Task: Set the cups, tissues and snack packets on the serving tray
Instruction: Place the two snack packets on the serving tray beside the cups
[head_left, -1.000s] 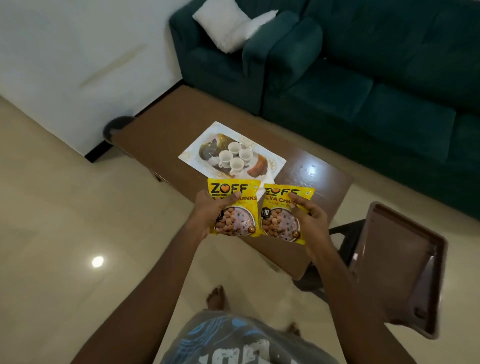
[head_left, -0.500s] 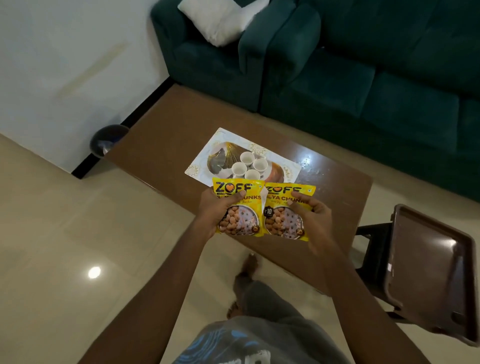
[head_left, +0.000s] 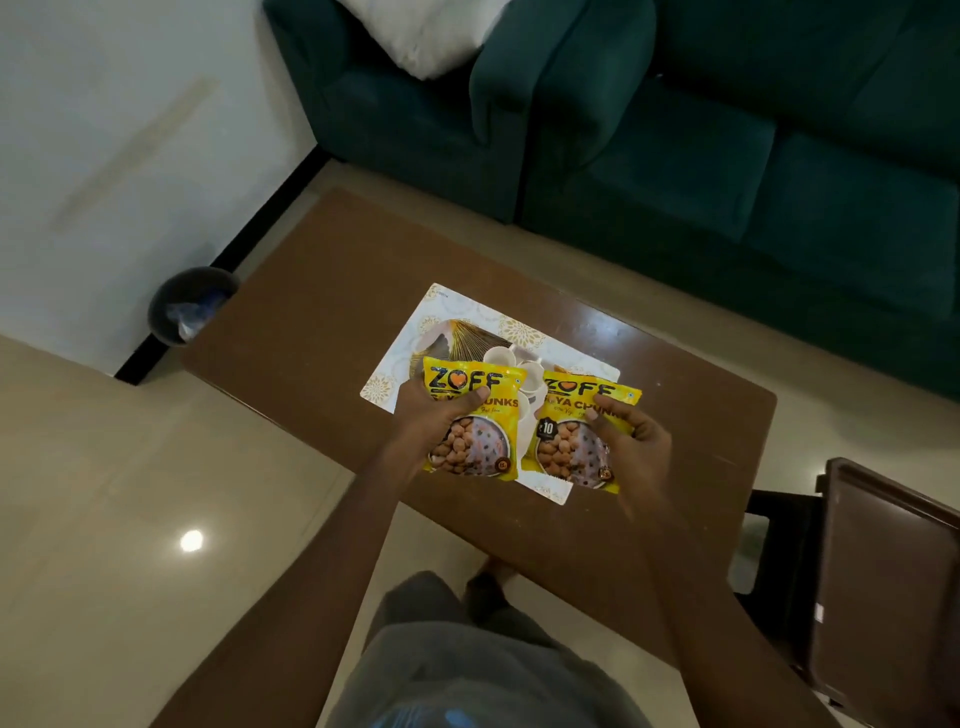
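Packets fill both of your hands. Your left hand (head_left: 434, 423) grips the left packet (head_left: 488, 441), yellow with a picture of brown chunks, by its left edge, with the thumb curled across the printed front. Your right hand (head_left: 634, 447) holds the right packet (head_left: 566, 447), of the same kind, by its right edge, thumb and a fingertip on the front. Both packets face you, side by side with a narrow gap between them, over the near half of the serving tray (head_left: 402, 364); whether either touches the tray cannot be told.

The tray is white with gold flower marks and lies flat on the brown table (head_left: 311, 312). White cups (head_left: 496, 356) stand clustered near the tray's middle, partly hidden behind the packets' top edges. Just left of the cups on the tray sits a gold ribbed fan shape (head_left: 462, 338); what it is cannot be told.

Beyond the tray's far side stands a dark green sofa (head_left: 727, 156) with a white cushion (head_left: 426, 36). Well left of the tray a dark round bin (head_left: 189, 306) sits on the floor by the wall. Right of the tray, past the table's end, is a dark brown chair (head_left: 883, 571).
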